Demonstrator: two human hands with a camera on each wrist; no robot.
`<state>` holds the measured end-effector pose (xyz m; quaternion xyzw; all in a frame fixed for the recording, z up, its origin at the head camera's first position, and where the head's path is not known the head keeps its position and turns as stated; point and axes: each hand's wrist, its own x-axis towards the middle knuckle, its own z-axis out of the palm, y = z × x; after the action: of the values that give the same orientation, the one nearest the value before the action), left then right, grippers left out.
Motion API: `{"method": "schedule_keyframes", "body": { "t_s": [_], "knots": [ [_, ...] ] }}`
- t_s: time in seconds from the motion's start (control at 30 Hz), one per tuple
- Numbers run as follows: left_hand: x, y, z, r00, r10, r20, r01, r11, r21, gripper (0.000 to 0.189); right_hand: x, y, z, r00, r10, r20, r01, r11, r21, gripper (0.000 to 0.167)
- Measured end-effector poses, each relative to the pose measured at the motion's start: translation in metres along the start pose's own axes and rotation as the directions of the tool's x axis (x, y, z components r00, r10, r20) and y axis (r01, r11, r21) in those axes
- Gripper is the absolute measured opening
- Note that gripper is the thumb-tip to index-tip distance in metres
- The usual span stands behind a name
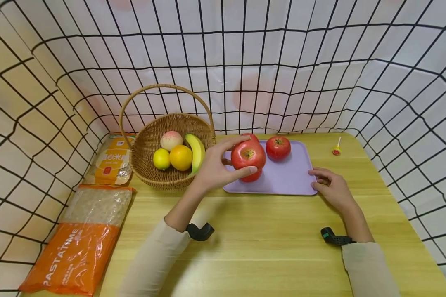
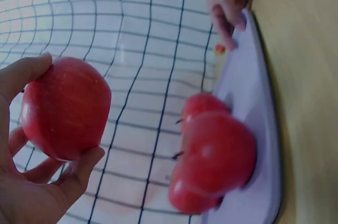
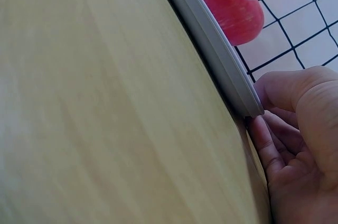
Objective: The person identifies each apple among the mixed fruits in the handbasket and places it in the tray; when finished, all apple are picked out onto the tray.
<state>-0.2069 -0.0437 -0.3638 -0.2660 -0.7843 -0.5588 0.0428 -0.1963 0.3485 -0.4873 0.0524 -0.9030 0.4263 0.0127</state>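
Note:
My left hand (image 1: 213, 167) grips a red apple (image 1: 248, 155) between thumb and fingers, above the left part of a purple tray (image 1: 282, 179). In the left wrist view that held apple (image 2: 67, 109) is well apart from the apples on the tray. One tray apple (image 1: 278, 148) sits near the back; two more, a front one (image 1: 251, 177) and a back one (image 1: 250, 136), are partly hidden by the held one. At the tray's right front corner, my right hand (image 1: 334, 190) pinches the rim, thumb above and fingers beneath in the right wrist view.
Left of the tray stands a tall-handled wicker basket (image 1: 143, 144) with a peach, a lemon, an orange and a banana. Farther left lie a food packet (image 1: 113, 163) and an orange pasta bag (image 1: 78, 247). A lollipop (image 1: 336, 150) lies at the back right. Black-lined cloth walls surround the table.

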Motion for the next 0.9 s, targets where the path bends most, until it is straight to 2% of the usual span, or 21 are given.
{"method": "schedule_keyframes", "body": {
  "t_s": [0.27, 0.5, 0.9],
  "knots": [
    [0.012, -0.007, 0.043, 0.998, -0.044, 0.045, 0.039, 0.995, 0.089, 0.072, 0.001, 0.001, -0.003, 1.0, -0.006, -0.003, 0.006, 1.0, -0.01, 0.037],
    [0.02, -0.015, 0.081, 0.991, -0.109, 0.078, 0.098, 0.986, 0.137, 0.076, 0.001, 0.003, -0.001, 1.0, -0.013, -0.011, 0.013, 1.0, -0.01, 0.037],
    [0.03, -0.031, 0.126, 0.975, -0.186, 0.119, 0.161, 0.968, 0.193, 0.078, 0.001, 0.001, 0.001, 1.0, 0.002, -0.009, -0.002, 1.0, -0.006, 0.038]
  ]
}}
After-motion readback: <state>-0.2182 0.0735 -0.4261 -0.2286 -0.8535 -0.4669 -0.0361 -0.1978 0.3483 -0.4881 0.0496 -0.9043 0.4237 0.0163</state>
